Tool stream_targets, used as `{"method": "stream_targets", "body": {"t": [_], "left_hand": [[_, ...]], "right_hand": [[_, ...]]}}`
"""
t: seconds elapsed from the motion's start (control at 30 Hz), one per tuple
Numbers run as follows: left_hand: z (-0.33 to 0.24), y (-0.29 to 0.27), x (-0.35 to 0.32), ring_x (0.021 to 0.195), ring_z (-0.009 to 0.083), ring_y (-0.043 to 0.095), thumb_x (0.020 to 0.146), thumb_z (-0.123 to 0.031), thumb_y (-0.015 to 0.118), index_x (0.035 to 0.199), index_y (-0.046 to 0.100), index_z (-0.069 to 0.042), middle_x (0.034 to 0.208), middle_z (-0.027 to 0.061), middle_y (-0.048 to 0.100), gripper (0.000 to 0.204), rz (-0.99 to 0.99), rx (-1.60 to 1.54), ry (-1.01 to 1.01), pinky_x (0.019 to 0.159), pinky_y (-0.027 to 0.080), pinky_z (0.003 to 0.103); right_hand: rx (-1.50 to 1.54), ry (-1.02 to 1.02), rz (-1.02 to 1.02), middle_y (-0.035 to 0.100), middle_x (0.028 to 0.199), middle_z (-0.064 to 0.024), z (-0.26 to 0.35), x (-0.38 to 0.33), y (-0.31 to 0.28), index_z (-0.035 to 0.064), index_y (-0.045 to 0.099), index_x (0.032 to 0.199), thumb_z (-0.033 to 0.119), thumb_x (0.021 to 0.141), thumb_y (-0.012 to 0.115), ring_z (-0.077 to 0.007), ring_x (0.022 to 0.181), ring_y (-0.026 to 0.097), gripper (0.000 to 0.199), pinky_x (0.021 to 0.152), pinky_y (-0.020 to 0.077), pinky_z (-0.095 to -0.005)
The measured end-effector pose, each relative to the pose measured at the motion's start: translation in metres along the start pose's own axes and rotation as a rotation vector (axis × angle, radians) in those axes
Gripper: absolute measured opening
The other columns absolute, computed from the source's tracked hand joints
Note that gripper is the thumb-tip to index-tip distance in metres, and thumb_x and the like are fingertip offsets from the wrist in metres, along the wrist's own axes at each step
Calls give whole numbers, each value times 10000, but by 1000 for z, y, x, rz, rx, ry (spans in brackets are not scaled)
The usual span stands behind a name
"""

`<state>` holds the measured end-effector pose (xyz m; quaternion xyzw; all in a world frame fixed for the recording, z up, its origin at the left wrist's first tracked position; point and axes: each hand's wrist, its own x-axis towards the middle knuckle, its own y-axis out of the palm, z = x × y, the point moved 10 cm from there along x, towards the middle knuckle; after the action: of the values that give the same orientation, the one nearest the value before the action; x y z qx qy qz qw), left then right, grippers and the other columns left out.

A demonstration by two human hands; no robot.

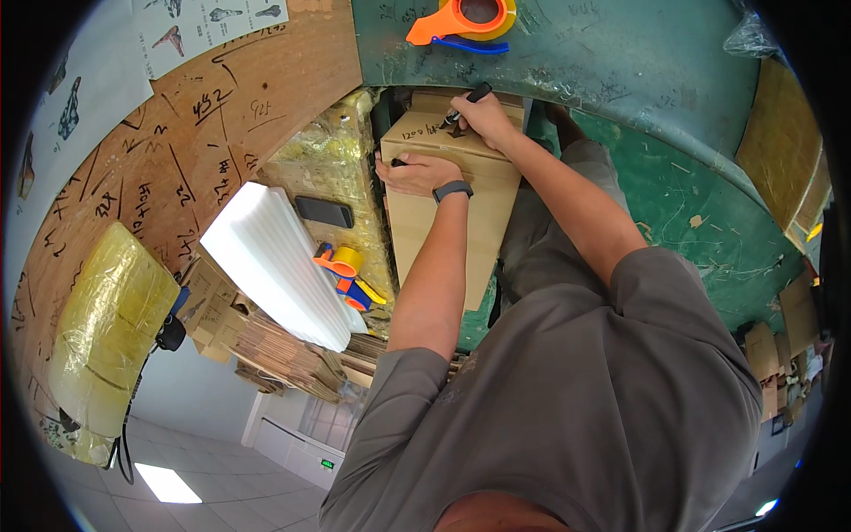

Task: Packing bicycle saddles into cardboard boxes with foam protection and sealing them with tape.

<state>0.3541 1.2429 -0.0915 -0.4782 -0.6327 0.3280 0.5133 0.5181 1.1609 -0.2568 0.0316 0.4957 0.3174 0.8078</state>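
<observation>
A tall cardboard box (452,217) stands in front of me, with dark handwriting on its upper face. My right hand (487,122) is closed around a black marker (480,92), its tip end down at the box's upper face. My left hand (420,176), with a dark band at the wrist, rests on the left part of the same face. A small black marker cap (399,162) pokes out between its curled fingers.
Left of the box, a tape-covered surface holds a black phone (324,212), an orange and blue tape dispenser (341,261) and a white foam block (270,257). Another tape dispenser (474,22) lies on the green table (585,53) beyond the box. Flattened cardboard (279,346) is stacked at lower left.
</observation>
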Motion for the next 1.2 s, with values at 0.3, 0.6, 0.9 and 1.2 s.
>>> {"method": "stream_targets", "body": {"t": [0.3,0.6,0.9,1.2], "left_hand": [[0,1,-1,1430,485,514,1186,-357,421,1511,489,53,1548,289,545,528,22,16,-19,1202,383,605],[0,-1,-1,1409,498,522,1169,-294,438,1550,470,53,1532,287,562,517,-19,23,28,1192,373,605],[3,3,-1,1413,491,525,1171,-308,432,1527,484,57,1542,295,556,513,16,-15,-36,1202,373,602],[2,0,0,1420,481,518,1178,-342,437,1513,494,71,1537,289,558,534,18,16,-26,1213,371,594]], "right_hand": [[-67,-22,-68,696,707,-54,4,-6,-8,-7,766,877,213,982,762,-150,607,638,244,579,502,-350],[-162,-72,-74,734,717,-73,7,-10,-20,8,785,908,228,954,781,-165,653,681,226,631,535,-355],[-426,-48,-153,762,701,-100,-2,-5,-45,-9,779,793,330,932,758,-218,638,710,367,664,568,-394],[-459,-69,-219,768,703,-125,5,-10,-48,-7,784,773,341,941,753,-268,642,739,388,680,583,-408]]}}
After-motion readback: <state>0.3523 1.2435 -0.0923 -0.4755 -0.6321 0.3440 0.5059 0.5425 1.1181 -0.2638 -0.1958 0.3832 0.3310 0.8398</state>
